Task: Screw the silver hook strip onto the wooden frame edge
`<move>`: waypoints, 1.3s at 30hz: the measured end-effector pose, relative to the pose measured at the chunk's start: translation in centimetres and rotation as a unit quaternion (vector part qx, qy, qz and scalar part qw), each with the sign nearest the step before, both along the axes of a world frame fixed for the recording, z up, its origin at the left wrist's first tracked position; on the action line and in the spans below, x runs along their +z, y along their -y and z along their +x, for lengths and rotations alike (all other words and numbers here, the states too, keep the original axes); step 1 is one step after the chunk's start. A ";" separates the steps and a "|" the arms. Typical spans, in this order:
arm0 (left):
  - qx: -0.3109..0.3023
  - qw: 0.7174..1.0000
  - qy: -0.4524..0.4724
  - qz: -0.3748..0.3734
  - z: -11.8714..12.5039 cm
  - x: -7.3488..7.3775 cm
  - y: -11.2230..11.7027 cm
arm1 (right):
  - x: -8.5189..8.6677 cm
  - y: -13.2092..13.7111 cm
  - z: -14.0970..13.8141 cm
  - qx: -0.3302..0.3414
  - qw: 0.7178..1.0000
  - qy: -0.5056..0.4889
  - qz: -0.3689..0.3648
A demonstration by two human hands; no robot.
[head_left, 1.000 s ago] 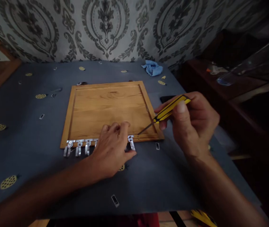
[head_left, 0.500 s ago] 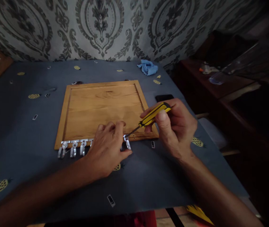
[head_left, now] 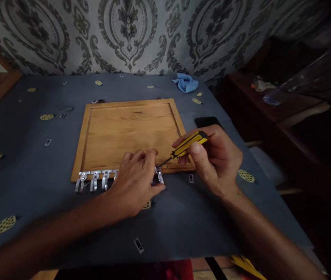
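Observation:
A wooden framed board [head_left: 130,128] lies on the table, with a metal hook rail [head_left: 95,175] along its near edge. Several silver double hooks hang from the rail over that edge. My left hand [head_left: 138,182] is bent over the rail's right part, fingers on the board side and thumb by the rightmost hook [head_left: 161,177]; it covers the middle hooks. In my right hand [head_left: 215,161] is a yellow and black screwdriver [head_left: 190,144], held between thumb and fingers. Its shaft slants down left, and the tip meets the rail at the rightmost hook.
The table wears a blue-grey cloth [head_left: 95,249] with pineapple prints. A black phone-like object [head_left: 208,121] lies right of the board, a crumpled blue cloth [head_left: 185,83] behind it. Dark brown furniture [head_left: 293,101] stands at the right; a patterned wall covering [head_left: 127,35] rises behind.
The whole view has shifted slightly, so things appear a little further right. My right hand has turned the screwdriver handle slightly; its tip stays at the rightmost hook. My left hand keeps its place.

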State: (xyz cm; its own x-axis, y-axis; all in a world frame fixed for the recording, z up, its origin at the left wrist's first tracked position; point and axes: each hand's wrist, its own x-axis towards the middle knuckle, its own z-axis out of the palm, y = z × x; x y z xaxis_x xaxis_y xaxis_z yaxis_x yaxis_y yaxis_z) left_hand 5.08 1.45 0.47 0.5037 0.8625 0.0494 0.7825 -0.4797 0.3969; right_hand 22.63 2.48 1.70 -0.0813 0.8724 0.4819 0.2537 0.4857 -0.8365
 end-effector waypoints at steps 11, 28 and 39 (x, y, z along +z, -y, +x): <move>-0.003 1.000 0.009 -0.007 -0.2 0.1 0.0 | 1.0 0.0 -0.3 0.049 0.998 0.014 -0.033; 0.004 1.000 0.012 -0.026 -0.1 0.4 0.0 | 1.1 -0.3 0.4 0.071 0.995 0.055 -0.039; -0.002 1.000 0.011 -0.007 -0.1 0.1 0.1 | 0.5 -0.4 -0.2 0.003 0.991 0.106 0.077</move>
